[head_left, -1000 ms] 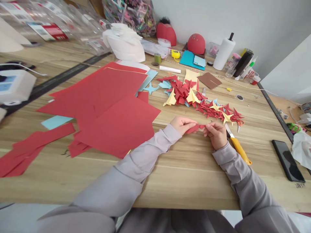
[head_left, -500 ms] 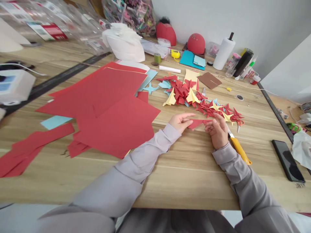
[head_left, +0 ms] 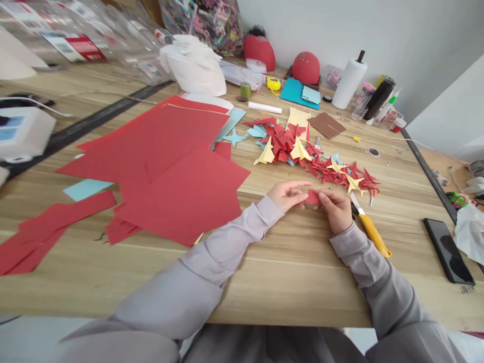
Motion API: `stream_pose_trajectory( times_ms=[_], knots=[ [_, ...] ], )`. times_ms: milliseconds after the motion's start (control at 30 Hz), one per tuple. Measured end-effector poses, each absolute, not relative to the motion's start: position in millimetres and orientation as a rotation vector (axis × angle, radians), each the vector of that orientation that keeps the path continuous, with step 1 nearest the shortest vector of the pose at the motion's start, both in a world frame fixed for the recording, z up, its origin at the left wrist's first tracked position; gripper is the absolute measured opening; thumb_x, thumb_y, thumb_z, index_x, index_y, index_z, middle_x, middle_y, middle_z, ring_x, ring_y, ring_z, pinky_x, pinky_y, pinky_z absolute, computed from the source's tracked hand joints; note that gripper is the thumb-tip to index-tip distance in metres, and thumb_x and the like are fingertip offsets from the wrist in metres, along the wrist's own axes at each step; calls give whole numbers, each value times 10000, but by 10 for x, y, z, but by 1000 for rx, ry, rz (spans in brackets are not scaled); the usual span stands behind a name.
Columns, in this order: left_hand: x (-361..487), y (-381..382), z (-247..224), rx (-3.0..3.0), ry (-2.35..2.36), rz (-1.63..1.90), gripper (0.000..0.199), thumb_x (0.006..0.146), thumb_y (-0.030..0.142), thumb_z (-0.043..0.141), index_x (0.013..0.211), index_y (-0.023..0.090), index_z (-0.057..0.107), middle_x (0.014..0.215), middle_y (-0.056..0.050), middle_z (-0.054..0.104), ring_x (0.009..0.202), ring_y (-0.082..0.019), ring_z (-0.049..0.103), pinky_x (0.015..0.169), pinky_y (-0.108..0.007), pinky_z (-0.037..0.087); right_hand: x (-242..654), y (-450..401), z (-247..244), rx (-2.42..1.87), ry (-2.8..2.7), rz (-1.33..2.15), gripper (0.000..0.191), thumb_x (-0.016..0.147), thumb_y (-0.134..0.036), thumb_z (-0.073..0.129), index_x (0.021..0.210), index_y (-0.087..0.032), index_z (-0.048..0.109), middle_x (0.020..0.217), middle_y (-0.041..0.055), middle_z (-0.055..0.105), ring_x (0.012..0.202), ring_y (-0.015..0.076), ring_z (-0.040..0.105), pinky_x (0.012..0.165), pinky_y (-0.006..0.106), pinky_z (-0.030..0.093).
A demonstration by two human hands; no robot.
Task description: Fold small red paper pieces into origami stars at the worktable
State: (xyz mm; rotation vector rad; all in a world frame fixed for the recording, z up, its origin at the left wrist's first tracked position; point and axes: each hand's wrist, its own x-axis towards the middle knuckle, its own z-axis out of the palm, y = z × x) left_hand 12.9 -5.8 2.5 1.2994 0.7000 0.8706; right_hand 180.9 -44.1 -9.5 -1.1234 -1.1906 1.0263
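A small red paper piece (head_left: 312, 197) is held between my two hands, a little above the wooden table. My left hand (head_left: 289, 195) pinches its left side, with the index finger stretched above it. The fingers of my right hand (head_left: 335, 207) are closed on its right side. Just behind lies a pile of folded red, yellow and blue paper shapes (head_left: 282, 143), which runs on to the right. A yellow-handled cutter (head_left: 373, 234) rests beside my right hand, its blade toward the pile.
Large red sheets (head_left: 181, 191) cover the table left of my hands, with red strips (head_left: 49, 227) farther left. A black phone (head_left: 448, 250) lies at the right. Brown paper (head_left: 326, 124) and a white bottle (head_left: 348, 83) stand farther back.
My hands have come closer together, and the right hand has moved left and its fingers have curled in. Less of the red paper shows between them, now as a small rounded shape.
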Motion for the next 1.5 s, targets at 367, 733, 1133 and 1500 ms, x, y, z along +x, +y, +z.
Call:
stream_pose_trajectory(
  times_ms=[367,733,1133,1500],
  knots=[
    [155,-79,-29,1560,679,1026,172,668,234,677,806,138,713,859,-83,692,774,-163,642,710,-262,515,1769,-452,-41,-1110,-1171,1059,157,662,-290,727,799,-219,697,829,20,713,530,108,598,540,270,518],
    [180,-124,-34,1756,813,1133,87,701,198,637,729,154,707,819,-68,705,736,-148,649,683,-238,514,1769,-452,-46,-1149,-1148,1027,146,585,-261,779,685,-209,686,634,-12,670,509,120,602,516,260,507],
    [233,-175,24,1502,1002,1018,65,637,173,635,664,138,683,651,-48,688,596,-145,617,591,-245,494,1749,-474,-15,-1183,-1216,976,140,594,-279,769,685,-213,687,619,-3,677,530,140,611,540,288,521],
    [286,-202,82,1084,966,954,25,620,101,655,623,110,631,482,10,604,447,-92,563,489,-215,498,1746,-480,1,-1184,-1218,1017,171,585,-279,775,716,-210,690,669,3,682,556,133,610,556,284,517]
  ],
)
